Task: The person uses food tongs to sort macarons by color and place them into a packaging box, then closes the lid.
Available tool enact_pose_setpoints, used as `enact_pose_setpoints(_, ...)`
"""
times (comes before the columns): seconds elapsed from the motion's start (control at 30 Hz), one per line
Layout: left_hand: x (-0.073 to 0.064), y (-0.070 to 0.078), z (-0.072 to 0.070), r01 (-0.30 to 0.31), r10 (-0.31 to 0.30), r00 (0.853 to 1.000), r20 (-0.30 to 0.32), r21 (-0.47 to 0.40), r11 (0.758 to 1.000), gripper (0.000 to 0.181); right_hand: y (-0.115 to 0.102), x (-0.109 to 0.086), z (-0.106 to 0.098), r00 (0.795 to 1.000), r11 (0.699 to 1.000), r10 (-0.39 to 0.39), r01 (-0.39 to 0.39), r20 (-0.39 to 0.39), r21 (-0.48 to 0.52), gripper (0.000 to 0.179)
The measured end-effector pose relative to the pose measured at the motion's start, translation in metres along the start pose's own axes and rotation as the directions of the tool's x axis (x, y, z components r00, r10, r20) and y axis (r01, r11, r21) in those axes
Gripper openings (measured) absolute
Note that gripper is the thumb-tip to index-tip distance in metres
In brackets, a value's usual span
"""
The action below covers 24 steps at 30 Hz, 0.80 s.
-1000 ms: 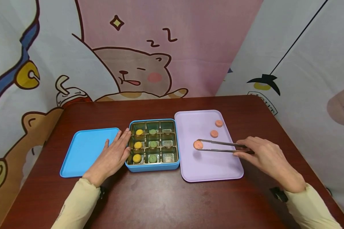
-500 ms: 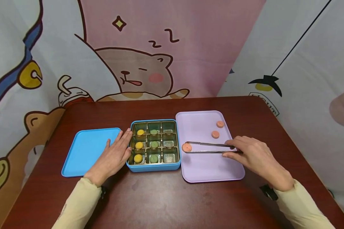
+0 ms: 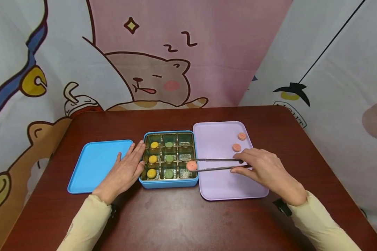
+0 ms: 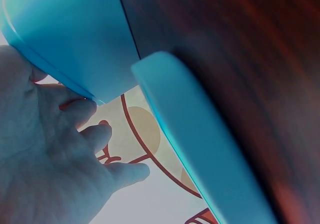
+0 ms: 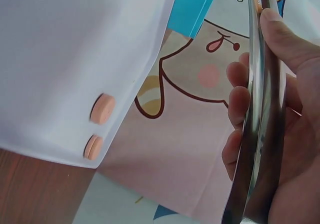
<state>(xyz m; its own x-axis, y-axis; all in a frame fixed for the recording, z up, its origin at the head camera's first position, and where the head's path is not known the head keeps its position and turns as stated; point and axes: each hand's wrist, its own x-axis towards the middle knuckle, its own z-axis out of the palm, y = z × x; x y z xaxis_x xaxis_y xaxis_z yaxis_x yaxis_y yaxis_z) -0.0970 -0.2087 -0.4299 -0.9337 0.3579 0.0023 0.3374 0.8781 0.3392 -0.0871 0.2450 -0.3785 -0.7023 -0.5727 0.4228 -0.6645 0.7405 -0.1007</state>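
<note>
My right hand [image 3: 264, 169] grips a pair of metal tongs [image 3: 218, 159], seen close up along the palm in the right wrist view. Between the tong tips is a pink macaron [image 3: 191, 165], over the front right compartment of the blue box [image 3: 172, 183]. The box has a gold divided insert. Yellow macarons [image 3: 152, 159] stand in its left column and green macarons [image 3: 169, 158] in its middle column. My left hand [image 3: 122, 172] rests with straight fingers against the box's left side. In the left wrist view its fingertips lie at the box rim [image 4: 55, 79].
A lilac tray [image 3: 232, 184] sits right of the box, with two pink macarons [image 3: 236, 147] [image 5: 102, 109] toward its far right corner. Left of the box lies a blue lid [image 3: 92, 167], partly under the left hand. A cartoon cloth [image 3: 220, 52] hangs behind the brown table [image 3: 172, 216].
The right hand has moved left with the tongs, carrying the pink macaron from above the lilac tray to over the box's right column. The left hand has stayed at the box.
</note>
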Motion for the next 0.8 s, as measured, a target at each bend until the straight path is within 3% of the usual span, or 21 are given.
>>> enact_pose_setpoints(0.27,0.0,0.001,0.0,-0.003,0.003,1.0,-0.004,0.001,1.0,0.062,-0.007,0.009,0.005,0.999,1.0,-0.009,0.01,0.053,-0.015,0.038)
enact_pose_setpoints(0.8,0.0,0.001,-0.001,-0.005,0.005,1.0,-0.006,-0.003,1.0,0.062,-0.009,0.016,0.01,0.997,0.998,-0.048,0.05,0.061,-0.046,0.036)
